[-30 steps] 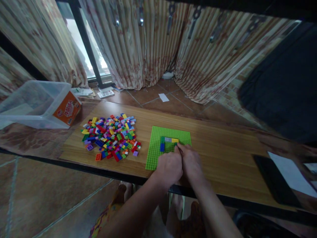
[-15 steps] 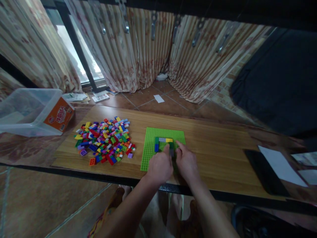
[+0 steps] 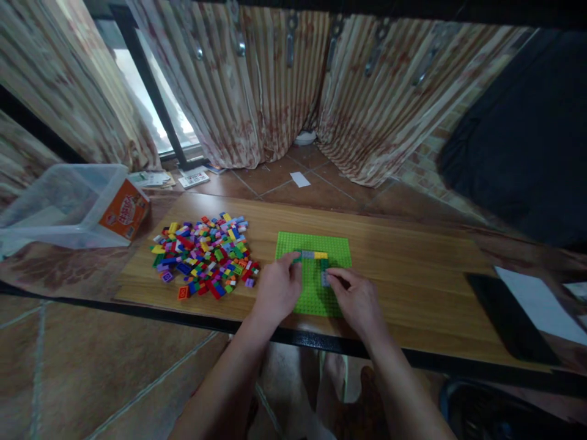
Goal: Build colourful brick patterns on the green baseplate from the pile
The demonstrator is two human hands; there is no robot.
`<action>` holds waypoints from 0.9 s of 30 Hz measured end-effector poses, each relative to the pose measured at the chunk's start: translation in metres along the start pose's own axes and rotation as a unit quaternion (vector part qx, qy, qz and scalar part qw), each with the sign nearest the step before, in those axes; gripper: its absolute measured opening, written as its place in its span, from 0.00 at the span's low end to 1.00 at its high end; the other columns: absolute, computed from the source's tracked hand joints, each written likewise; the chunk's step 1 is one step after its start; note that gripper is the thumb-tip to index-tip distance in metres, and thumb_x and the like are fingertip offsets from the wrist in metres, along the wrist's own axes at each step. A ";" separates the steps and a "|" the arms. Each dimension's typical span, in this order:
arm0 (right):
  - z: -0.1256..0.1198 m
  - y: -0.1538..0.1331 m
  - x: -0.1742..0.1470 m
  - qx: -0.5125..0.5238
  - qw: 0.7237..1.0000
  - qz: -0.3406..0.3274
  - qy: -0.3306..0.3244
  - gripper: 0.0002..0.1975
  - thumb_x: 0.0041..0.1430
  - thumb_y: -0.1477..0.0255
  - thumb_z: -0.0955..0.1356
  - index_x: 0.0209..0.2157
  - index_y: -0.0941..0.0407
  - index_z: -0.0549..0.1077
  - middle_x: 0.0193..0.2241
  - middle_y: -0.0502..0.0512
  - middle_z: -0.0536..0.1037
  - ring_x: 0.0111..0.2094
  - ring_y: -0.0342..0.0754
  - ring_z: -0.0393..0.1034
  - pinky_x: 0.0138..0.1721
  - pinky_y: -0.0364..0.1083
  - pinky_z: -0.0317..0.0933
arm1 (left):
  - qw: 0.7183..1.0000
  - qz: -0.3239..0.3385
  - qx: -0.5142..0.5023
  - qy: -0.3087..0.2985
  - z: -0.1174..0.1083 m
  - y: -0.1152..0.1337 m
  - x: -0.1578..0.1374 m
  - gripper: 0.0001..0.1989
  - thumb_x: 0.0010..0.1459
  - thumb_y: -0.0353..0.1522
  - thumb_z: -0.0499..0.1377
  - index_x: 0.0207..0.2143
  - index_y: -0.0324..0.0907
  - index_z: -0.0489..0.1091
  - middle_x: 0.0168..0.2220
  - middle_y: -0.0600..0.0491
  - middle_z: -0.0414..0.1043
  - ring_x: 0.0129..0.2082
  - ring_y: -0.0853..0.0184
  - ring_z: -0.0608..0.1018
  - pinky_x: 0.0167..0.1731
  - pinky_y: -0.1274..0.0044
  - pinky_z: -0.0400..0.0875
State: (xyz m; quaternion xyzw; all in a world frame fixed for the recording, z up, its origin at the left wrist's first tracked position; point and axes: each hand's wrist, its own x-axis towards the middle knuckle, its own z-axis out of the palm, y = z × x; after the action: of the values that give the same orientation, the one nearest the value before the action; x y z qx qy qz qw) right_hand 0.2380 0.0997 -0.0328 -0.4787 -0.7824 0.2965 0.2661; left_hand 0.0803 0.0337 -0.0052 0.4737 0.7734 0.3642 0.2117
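Near the brick pile (image 3: 202, 260), an orange label (image 3: 125, 209) bears blurred characters (image 3: 127, 211).

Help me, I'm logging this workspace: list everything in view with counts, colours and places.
Tabletop: one, wood brown, centre.
Baseplate: one, green, on the tabletop.
Built bricks: count unclear, green, grey, yellow, on the baseplate.
Loose bricks: uncountable, mixed colours, heaped left of the baseplate.
Bin: one, clear, orange-labelled, far left.
Flat panel: one, black, right end.
Papers: several, mostly white, right edge and floor.
Curtains: several, striped beige and reddish, background.
Hanging metal pieces: several, silvery, top.
Dark shapes: two, black, upper and lower right.
Window: one, pale, upper left.
Floor: one, brown-tiled, around.
Left hand: one, bare, at the built bricks' left end.
Right hand: one, bare, at their right end.
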 end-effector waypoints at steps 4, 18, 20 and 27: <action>0.003 0.002 0.001 -0.006 1.000 0.009 -0.023 0.12 0.58 0.66 0.64 0.36 0.53 0.78 0.37 0.56 0.79 0.38 0.51 0.73 0.43 0.52 0.64 | 0.990 -0.036 -0.096 0.099 -0.034 -0.023 0.013 0.17 0.57 0.34 0.53 0.44 0.36 0.73 0.23 0.53 0.72 0.23 0.69 0.73 0.25 0.80 0.65; 0.006 -0.010 0.000 -0.005 1.000 -0.006 0.021 0.13 0.57 0.64 0.65 0.36 0.54 0.78 0.36 0.55 0.79 0.37 0.50 0.73 0.41 0.50 0.63 | 0.904 -0.086 -0.294 0.299 -0.093 -0.051 0.011 0.17 0.49 0.36 0.59 0.39 0.35 0.74 0.18 0.59 0.66 0.15 0.77 0.63 0.17 0.84 0.57; 0.014 -0.024 -0.003 0.014 0.999 -0.039 0.029 0.13 0.58 0.64 0.64 0.36 0.54 0.77 0.35 0.55 0.78 0.35 0.49 0.72 0.38 0.48 0.63 | 0.886 -0.092 -0.336 0.306 -0.097 -0.050 0.009 0.18 0.49 0.36 0.59 0.40 0.35 0.73 0.18 0.59 0.66 0.14 0.78 0.62 0.15 0.84 0.55; 0.067 -0.069 -0.023 0.052 0.986 -0.143 -0.073 0.10 0.61 0.70 0.63 0.37 0.53 0.76 0.33 0.53 0.76 0.36 0.47 0.71 0.40 0.46 0.63 | 0.824 -0.109 -0.451 0.325 -0.115 -0.054 0.001 0.17 0.47 0.35 0.62 0.39 0.35 0.73 0.19 0.60 0.65 0.15 0.80 0.61 0.15 0.86 0.54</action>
State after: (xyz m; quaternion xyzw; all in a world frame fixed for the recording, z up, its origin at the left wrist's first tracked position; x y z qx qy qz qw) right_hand 0.1598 0.0394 -0.0324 -0.3243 -0.8437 0.3297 0.2724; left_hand -0.0284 -0.0222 0.0277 0.0924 0.5936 0.7799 0.1759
